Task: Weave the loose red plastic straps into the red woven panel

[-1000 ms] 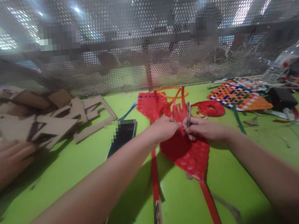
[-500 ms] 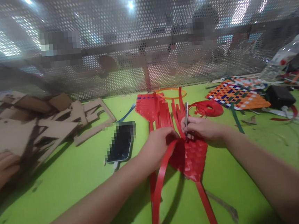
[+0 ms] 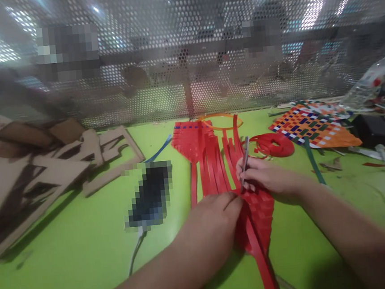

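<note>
Fingers of the right hand (image 3: pixel 254 173) are closed in a pinch around a slim metal tool (image 3: pixel 245 162), probably tweezers, held tilted with its lower end at the upper part of a red woven piece (image 3: pixel 260 210). Fingers of the left hand (image 3: pixel 216 223) are bent over the same piece, just beside the tool's lower end; their tips are hidden, so I cannot tell whether they grip a strip or only press down.

The red woven piece lies on the green tabletop (image 3: pixel 87 257) in front of the person, partly under both hands, narrowing toward the near side, where a red band (image 3: pixel 264 273) runs off it. Loose red strips (image 3: pixel 214 165) extend from its far edge toward a second woven piece (image 3: pixel 187 142), red with a blue-dashed row near its top. An orange loop (image 3: pixel 223 128) lies beyond the strips.

To the right are a coil of red strip (image 3: pixel 282 145), a multicoloured woven mat (image 3: pixel 312 127), a black adapter (image 3: pixel 375 128) and a clear plastic bottle (image 3: pixel 375 76). To the left are a phone (image 3: pixel 151 193) with a white cable (image 3: pixel 134 253) and a pile of cardboard pieces (image 3: pixel 45 162). A perforated screen (image 3: pixel 160 84) stands behind the tabletop.
</note>
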{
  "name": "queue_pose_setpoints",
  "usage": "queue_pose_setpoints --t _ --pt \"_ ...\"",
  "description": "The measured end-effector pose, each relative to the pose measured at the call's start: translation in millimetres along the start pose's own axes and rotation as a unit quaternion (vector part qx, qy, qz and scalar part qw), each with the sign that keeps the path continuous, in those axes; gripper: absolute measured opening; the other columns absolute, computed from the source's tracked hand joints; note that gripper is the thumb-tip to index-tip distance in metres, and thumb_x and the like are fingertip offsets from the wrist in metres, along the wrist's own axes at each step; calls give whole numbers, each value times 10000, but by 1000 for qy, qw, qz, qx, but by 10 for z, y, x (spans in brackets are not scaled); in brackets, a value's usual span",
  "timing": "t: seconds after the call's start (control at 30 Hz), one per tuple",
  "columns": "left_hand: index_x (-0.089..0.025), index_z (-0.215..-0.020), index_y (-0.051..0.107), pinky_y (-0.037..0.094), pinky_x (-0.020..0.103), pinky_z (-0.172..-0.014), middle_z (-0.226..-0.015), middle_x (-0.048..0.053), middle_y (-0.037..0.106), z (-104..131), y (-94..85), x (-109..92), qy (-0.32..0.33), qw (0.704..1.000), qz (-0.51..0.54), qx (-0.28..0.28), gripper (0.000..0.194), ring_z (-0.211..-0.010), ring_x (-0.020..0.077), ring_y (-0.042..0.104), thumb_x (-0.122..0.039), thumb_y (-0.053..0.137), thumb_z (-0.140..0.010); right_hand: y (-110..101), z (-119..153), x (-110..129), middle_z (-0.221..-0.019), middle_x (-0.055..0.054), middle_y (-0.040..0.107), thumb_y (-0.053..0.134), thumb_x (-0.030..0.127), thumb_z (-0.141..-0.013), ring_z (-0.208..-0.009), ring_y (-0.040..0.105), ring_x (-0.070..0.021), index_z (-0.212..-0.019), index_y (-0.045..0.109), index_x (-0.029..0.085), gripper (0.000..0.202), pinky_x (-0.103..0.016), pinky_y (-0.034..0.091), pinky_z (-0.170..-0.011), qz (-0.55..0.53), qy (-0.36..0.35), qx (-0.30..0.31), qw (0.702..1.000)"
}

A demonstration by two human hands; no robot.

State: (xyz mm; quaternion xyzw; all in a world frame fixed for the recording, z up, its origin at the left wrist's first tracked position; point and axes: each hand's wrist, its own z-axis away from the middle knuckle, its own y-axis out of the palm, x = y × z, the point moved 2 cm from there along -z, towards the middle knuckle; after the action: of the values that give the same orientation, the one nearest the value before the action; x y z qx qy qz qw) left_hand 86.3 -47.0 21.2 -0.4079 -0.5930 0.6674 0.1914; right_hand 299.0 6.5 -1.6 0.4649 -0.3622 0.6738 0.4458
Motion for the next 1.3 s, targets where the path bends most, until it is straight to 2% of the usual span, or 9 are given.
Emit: queue_pose_setpoints --t 0.23,0.43,0.57,0.7,0.8,1.03,1.3 --pt "-80 -1440 582 591 491 -1095 -1405 185 696 54 63 -41 63 997 -40 -31 537 -1258 328 697 -58 539 -906 -3 68 90 -792 21 665 666 380 -971 -742 622 -178 -996 557 255 168 -339 485 -717 49 6 30 998" --pt "-51 -1406 637 601 415 -1078 -1414 188 714 54 97 -68 84 991 -83 -65 415 -1268 306 716 -162 436 -1061 -19 119 165 -853 -7 705 642 478 -1032 -795 659 -202 -1056 588 266 219 -347 513 -726 124 17 46 991" --pt "-51 -1376 676 612 379 -1047 -1389 171 740 77 124 -117 84 980 -132 -120 446 -1251 305 740 -212 348 -1120 2 129 158 -908 -21 718 652 516 -1029 -847 672 -206 -1109 622 267 263 -353 536 -777 95 23 55 994" --pt "-85 -1341 709 609 350 -1035 -1356 123 766 98 128 -130 84 976 -143 -142 437 -1215 281 761 -208 351 -1122 0 119 119 -963 -36 705 683 551 -1001 -846 668 -205 -1222 632 265 365 -360 556 -768 63 22 56 996" --pt "-101 -1314 721 607 353 -1030 -1338 102 778 97 116 -116 84 974 -142 -156 419 -1211 276 763 -211 367 -1120 -16 110 92 -969 -42 703 660 547 -1020 -823 667 -204 -1224 656 271 343 -358 558 -740 59 26 57 996" --pt "-91 -1317 713 585 370 -1066 -1322 118 783 81 161 -95 92 973 -144 -157 393 -1206 281 757 -178 400 -1096 -11 109 86 -896 -29 708 673 550 -1024 -812 677 -205 -1113 679 272 291 -347 556 -731 70 27 58 996" --pt "-60 -1417 649 543 390 -1124 -1419 186 721 90 178 -97 79 982 -123 -119 437 -1302 303 704 -248 393 -1117 -27 107 80 -893 -28 729 685 548 -1017 -801 686 -208 -1082 658 279 278 -350 548 -705 83 25 44 995"
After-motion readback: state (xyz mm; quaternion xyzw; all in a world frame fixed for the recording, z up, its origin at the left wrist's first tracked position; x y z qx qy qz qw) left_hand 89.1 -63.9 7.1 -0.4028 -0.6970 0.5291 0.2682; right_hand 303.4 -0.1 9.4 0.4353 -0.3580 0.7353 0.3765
